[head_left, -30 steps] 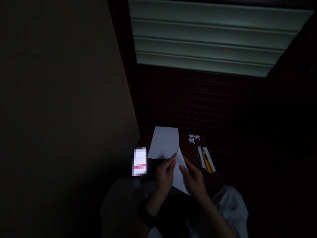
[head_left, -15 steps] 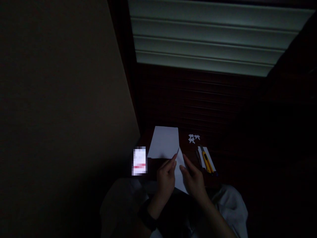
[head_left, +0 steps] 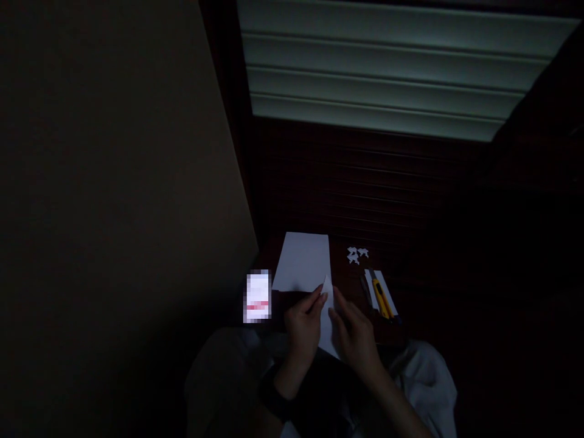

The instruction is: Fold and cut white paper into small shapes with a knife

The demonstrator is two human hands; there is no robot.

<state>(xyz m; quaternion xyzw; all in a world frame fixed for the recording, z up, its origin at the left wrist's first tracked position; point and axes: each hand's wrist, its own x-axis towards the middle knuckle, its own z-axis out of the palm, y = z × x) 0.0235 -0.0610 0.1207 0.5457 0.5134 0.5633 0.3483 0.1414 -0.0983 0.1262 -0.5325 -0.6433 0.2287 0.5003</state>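
Note:
A white sheet of paper (head_left: 326,331), its far end coming to a narrow point, is held above my lap at the front edge of a dark table. My left hand (head_left: 303,325) pinches it near the tip between thumb and fingers, with a dark band around that wrist. On the opposite edge, my right hand (head_left: 358,337) grips the paper with its thumb on top and its index finger stretched along the side. Just beyond both hands, a larger white sheet (head_left: 303,261) lies flat on the table. Dim light hides the finer creases.
A bright pixelated rectangle (head_left: 258,296) stands at the left. Small folded white paper pieces (head_left: 353,258) lie at the back right. Nearer, a yellow box cutter (head_left: 382,298) rests on a white paper piece (head_left: 382,281). A wall (head_left: 159,152) rises at left, a slatted panel (head_left: 374,73) ahead.
The held paper's tip has shifted slightly left and lower, and its visible face looks narrower. Both hands have moved a little left with it. Things on the table stay put.

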